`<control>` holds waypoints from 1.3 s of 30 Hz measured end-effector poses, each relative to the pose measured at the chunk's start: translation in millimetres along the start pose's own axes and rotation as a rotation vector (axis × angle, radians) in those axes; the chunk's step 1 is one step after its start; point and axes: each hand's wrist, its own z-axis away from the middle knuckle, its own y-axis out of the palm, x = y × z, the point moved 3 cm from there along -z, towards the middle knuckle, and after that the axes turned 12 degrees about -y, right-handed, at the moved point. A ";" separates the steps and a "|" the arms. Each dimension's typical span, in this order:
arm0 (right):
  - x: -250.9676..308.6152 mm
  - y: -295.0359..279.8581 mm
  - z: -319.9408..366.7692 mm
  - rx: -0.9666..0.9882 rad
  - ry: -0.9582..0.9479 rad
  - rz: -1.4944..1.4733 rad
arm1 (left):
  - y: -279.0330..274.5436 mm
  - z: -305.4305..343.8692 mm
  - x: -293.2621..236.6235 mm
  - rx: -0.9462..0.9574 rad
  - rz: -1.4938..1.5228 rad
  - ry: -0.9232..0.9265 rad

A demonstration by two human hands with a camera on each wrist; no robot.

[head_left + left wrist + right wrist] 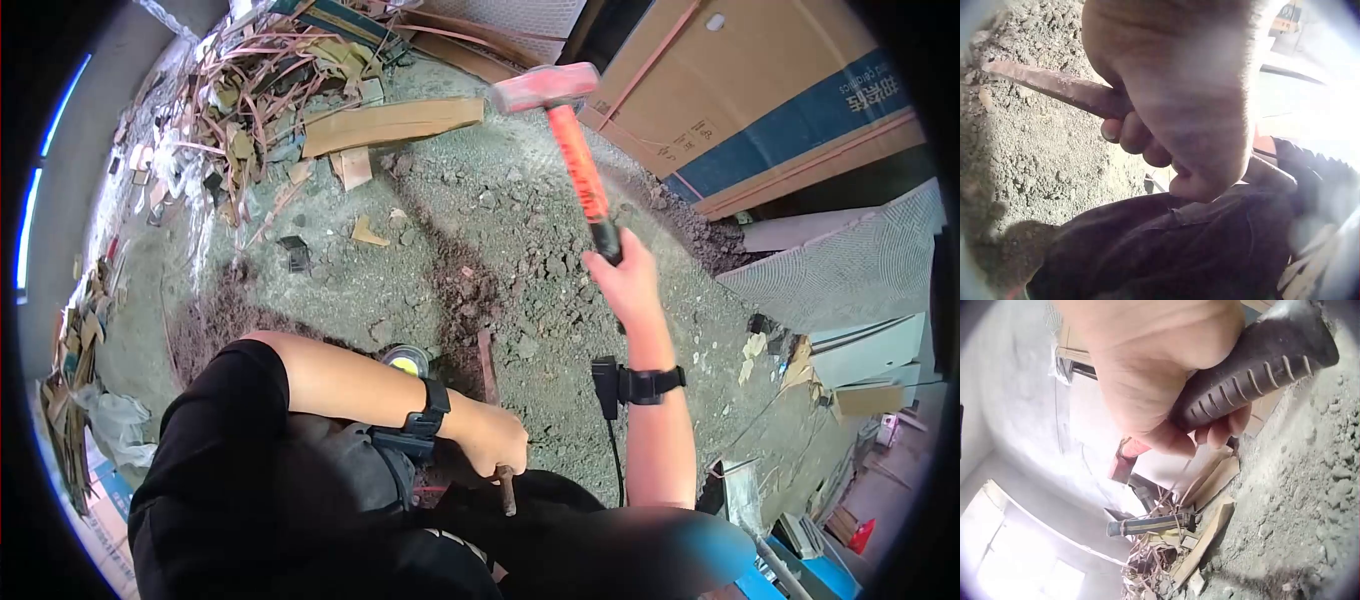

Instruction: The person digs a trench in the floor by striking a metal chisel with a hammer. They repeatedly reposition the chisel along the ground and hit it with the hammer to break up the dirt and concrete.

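Observation:
My right hand (632,285) grips a sledgehammer (578,165) by its black ribbed rubber grip (1250,381). The orange handle points away from me, and the red, worn head is at its far end, raised over the ground. Low in front of my body, my left hand (490,440) is wrapped round a rusty steel chisel (487,365). In the left wrist view the chisel's tapered end (1016,74) points left over the rough ground, while its butt end (1272,175) sticks out behind the fist. Fingers (1135,134) curl fully round the shaft.
Broken grey rubble (540,270) and a dark strip of loose soil cover the floor. Scrap straps and cardboard (260,110) lie heaped at the far left. Large cardboard cartons (760,100) and ridged tile slabs (860,260) stand at the right. A round tape-like container (407,358) sits near my left forearm.

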 end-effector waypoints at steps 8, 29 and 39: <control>-68.8 89.5 19.7 0.602 0.220 0.460 | 5.5 7.6 6.1 -0.040 -0.057 0.000; -224.2 -1.8 191.2 0.673 0.314 0.367 | -13.4 -4.4 1.5 -0.326 0.060 -0.050; -229.1 15.4 177.2 0.589 0.255 0.248 | -16.3 29.4 82.3 -0.269 -0.243 -0.597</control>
